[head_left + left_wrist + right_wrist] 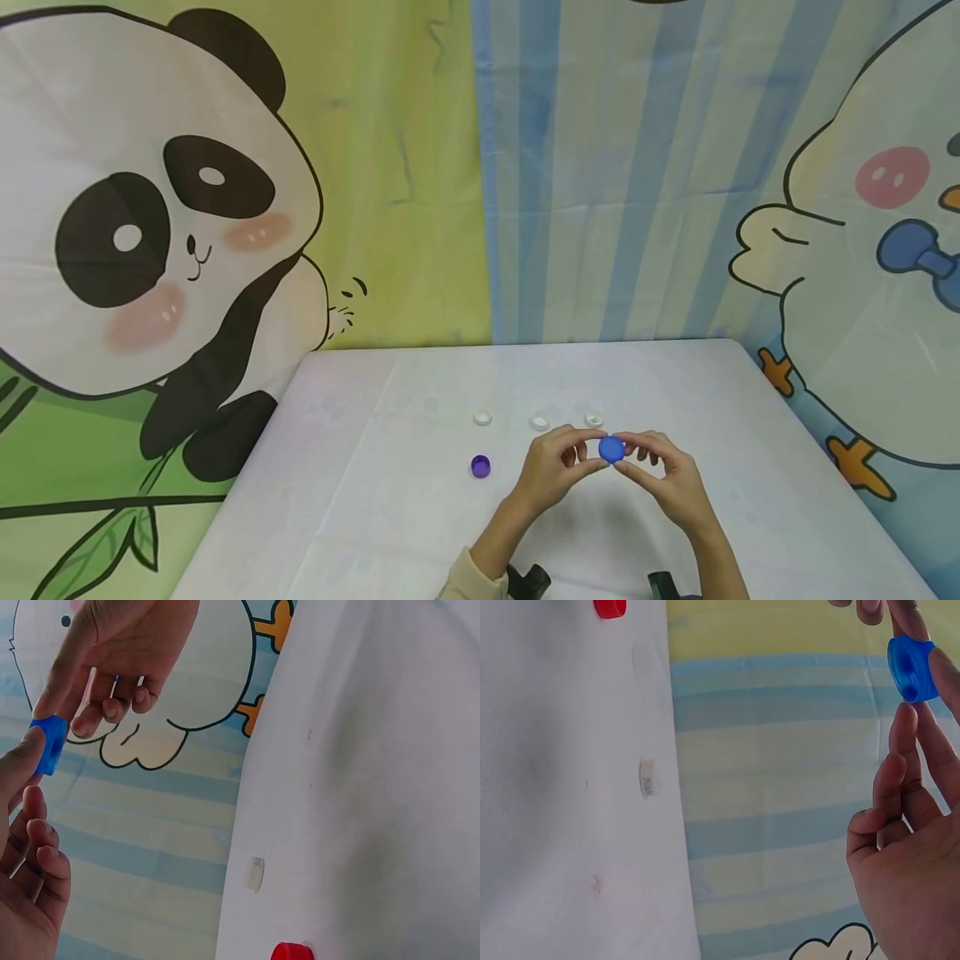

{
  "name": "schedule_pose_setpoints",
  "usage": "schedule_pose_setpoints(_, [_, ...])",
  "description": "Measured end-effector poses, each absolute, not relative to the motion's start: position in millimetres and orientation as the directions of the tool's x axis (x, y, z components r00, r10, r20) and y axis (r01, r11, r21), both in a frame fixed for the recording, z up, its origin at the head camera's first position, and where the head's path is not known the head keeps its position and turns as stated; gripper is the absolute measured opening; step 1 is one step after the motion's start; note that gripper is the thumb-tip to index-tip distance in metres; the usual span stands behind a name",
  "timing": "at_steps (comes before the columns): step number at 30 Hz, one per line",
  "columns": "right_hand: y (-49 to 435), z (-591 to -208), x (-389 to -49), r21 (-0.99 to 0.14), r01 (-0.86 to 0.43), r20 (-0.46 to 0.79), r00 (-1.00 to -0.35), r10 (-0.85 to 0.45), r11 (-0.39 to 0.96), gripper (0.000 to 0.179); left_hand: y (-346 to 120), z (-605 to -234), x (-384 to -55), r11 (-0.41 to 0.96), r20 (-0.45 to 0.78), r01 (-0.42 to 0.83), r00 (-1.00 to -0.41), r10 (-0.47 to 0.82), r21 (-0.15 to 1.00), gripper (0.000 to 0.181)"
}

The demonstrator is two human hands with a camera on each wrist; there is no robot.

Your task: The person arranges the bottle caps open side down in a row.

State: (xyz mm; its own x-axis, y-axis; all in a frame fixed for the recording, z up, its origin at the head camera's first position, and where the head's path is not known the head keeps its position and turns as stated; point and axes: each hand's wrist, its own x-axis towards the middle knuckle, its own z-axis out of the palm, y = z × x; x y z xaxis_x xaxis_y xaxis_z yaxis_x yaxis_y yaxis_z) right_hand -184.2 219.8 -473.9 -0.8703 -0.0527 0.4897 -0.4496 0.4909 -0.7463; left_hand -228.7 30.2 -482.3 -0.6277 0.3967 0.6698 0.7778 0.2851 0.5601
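A blue bottle cap (611,450) is held up over the table between both hands. My left hand (551,468) pinches its left side with thumb and index finger, the other fingers bent loosely. From the opposite side, my right hand (670,482) holds the cap's edge, with thumb and index fingertips at the rim. In the right wrist view the hollow, ridged inside of the blue cap (912,671) shows. Left of the hands lies a purple-looking cap (480,466). A red cap (292,952) appears at the bottom of the left wrist view.
Behind the hands, small round whitish pieces lie in a rough row: a left one (482,417), a middle one (539,422) and a right one (593,420). The white-covered table (390,517) ends at a cartoon-printed curtain (585,208).
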Motion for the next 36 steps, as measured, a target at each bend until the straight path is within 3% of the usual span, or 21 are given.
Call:
schedule_pose_setpoints(6, [226.5, -493.7, -195.8, -0.712, -0.423, 0.481, -0.875, -0.05, 0.561, 0.035, 32.2, -492.2, -234.9, 0.356, 0.651, 0.767, -0.642, 0.405, 0.534, 0.03])
schedule_pose_setpoints(14, [227.3, -508.6, -200.8, -0.673, -0.303, 0.382, -0.924, -0.034, 0.674, 0.031, 42.9, -520.0, -240.2, 0.453, 0.593, 0.729, -0.682, 0.428, 0.513, 0.028])
schedule_pose_setpoints(19, [231.1, -519.6, -205.8, -0.687, -0.276, 0.331, -0.942, -0.048, 0.672, 0.03, 51.0, -532.9, -242.2, 0.535, 0.561, 0.685, -0.721, 0.406, 0.495, 0.026])
schedule_pose_setpoints(28, [238.2, -545.6, -216.7, -0.729, -0.219, 0.239, -0.969, -0.059, 0.648, 0.031, 63.8, -552.3, -242.4, 0.632, 0.417, 0.533, -0.843, 0.339, 0.563, 0.026])
schedule_pose_setpoints(36, [239.8, -557.2, -221.2, -0.736, -0.161, 0.175, -0.984, -0.045, 0.657, 0.03, 72.2, -560.9, -242.8, 0.687, 0.342, 0.471, -0.88, 0.329, 0.553, 0.026])
